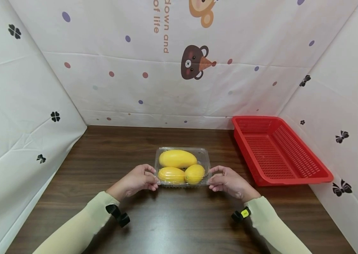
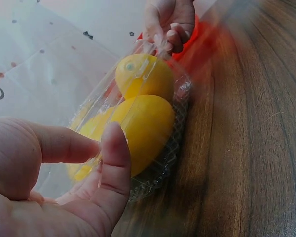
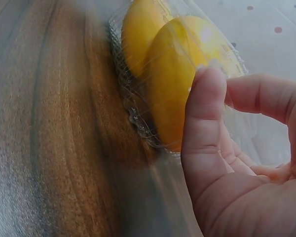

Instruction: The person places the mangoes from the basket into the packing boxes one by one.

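A clear plastic clamshell box (image 1: 179, 185) sits on the dark wooden table, its lid down over three yellow mangoes. One long mango (image 1: 177, 158) lies at the back, with a second mango (image 1: 171, 175) front left and a third mango (image 1: 194, 174) front right. Thumb and index finger of my left hand (image 1: 140, 180) pinch the box's front left corner. At the opposite front corner, my right hand (image 1: 228, 181) pinches the edge the same way. The left wrist view has the thumb (image 2: 116, 153) against the lid's rim; the right wrist view shows a matching pinch by the right thumb (image 3: 205, 113).
To the right stands a red plastic basket (image 1: 277, 155) with slotted walls, close by the right-hand cloth (image 1: 350, 106). White printed cloth (image 1: 134, 88) hangs behind the table (image 1: 166, 225), and another cloth (image 1: 17, 148) borders it on the left.
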Available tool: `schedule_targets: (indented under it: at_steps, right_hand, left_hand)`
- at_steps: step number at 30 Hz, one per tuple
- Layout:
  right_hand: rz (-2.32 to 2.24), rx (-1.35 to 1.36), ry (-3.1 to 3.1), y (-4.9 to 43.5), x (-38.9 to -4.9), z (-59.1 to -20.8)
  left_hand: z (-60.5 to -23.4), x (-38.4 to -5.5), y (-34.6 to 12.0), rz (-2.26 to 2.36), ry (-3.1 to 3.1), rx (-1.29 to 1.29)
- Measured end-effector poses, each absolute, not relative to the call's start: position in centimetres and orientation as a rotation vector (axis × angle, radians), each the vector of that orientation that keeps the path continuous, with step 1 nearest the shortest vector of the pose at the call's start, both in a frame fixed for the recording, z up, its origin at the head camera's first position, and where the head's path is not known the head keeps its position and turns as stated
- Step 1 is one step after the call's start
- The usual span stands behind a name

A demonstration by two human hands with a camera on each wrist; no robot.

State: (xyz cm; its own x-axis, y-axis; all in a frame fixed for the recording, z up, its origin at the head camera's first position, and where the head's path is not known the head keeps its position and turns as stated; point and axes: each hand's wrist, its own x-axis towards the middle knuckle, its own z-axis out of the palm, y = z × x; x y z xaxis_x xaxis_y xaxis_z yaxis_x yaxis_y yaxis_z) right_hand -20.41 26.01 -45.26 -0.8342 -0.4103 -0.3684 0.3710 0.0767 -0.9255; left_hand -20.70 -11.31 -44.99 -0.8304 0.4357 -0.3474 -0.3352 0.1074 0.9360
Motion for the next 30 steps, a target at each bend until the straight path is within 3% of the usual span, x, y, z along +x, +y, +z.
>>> schedule_targets:
  at_steps: [22,30]
  right_hand:
    - [-1.784,-0.029,1.842,26.4,-20.6,-45.3]
    - [-1.74,-0.03,2.013,26.7,-21.4,-44.5]
  left_hand:
    - [-44.8,-20.8,-11.5,1.728,1.894,0.067]
    - [-44.6,-22.6,-12.8,1.624,2.068,0.071]
